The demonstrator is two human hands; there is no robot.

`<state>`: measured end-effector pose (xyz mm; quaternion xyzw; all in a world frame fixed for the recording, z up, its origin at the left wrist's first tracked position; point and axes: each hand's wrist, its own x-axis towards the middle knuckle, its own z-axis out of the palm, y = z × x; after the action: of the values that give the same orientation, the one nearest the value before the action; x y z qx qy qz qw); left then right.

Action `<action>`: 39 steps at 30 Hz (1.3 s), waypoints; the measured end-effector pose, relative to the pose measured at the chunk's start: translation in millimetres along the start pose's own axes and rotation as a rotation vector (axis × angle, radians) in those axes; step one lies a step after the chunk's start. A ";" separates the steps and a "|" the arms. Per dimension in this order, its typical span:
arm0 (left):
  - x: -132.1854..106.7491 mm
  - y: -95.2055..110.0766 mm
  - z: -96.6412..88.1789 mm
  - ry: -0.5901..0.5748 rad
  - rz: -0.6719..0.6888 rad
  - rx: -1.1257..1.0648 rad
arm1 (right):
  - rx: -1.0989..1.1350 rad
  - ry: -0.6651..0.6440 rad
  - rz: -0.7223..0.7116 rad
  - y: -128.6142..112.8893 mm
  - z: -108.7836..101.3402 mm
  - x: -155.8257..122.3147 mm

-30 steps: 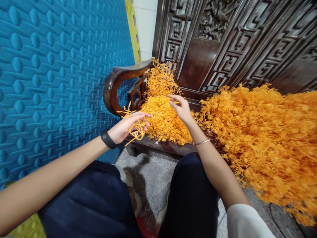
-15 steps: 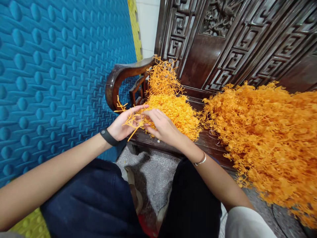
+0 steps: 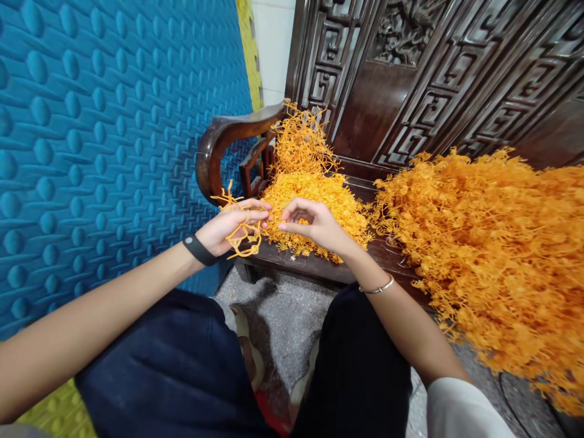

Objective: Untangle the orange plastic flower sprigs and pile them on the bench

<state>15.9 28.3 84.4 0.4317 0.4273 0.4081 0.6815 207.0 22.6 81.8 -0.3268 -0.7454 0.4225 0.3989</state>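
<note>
My left hand [image 3: 227,226] is closed around a branching orange plastic sprig [image 3: 247,246], whose thin stems stick out above and below the fingers. To its right, my right hand [image 3: 314,225] is bent into a pinch, thumb and fingertips together. Whatever may be between those fingertips is too small to make out. Both hands are over the front edge of a dark wooden bench [image 3: 292,263]. Just behind them lies a heap of small orange plastic pieces [image 3: 319,188]. Farther back, a looser pile of orange branching stems [image 3: 301,143] leans by the armrest.
A very large mass of orange plastic pieces [image 3: 497,255] covers the right side. The bench has a curved armrest [image 3: 207,155] and a carved back [image 3: 378,103]. A blue textured mat [image 3: 100,152] stands at the left. Speckled floor [image 3: 283,316] shows between my legs.
My right hand has drawn away from the left and curled into a pinch. My left hand has turned and closed more on the sprig, which has shifted with it.
</note>
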 end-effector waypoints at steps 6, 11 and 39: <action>-6.7 3.6 9.6 0.018 0.055 0.061 | 0.184 0.124 0.043 3.8 -19.2 5.8; -16.4 6.5 23.5 -0.004 0.132 0.048 | 0.261 0.082 0.057 1.3 -26.7 3.9; -32.9 1.9 31.4 0.119 0.075 -0.116 | -0.054 0.701 0.238 75.9 -77.0 55.5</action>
<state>35.0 -9.1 102.0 0.3821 0.4263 0.4824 0.6630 259.5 129.3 56.8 -0.5465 -0.5310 0.3085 0.5695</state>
